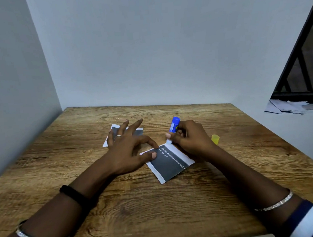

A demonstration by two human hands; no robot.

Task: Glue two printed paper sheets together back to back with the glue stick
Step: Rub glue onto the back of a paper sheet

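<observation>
A dark printed paper sheet (pixel 171 165) with white text and a white border lies on the wooden table (pixel 159 211), printed side up. My left hand (pixel 130 150) presses its far left corner flat with thumb and forefinger, the other fingers spread. My right hand (pixel 189 138) is shut on the blue glue stick (pixel 174 124), held tilted with its white tip down on the sheet's far right corner. A second printed sheet (pixel 138 132) lies behind my left hand, partly hidden by it. The yellow cap (pixel 215 139) stands on the table just right of my right hand.
The table sits in a corner with grey walls behind and to the left. Its right edge runs diagonally; beyond it lie loose papers (pixel 285 106) under a dark window frame (pixel 303 73).
</observation>
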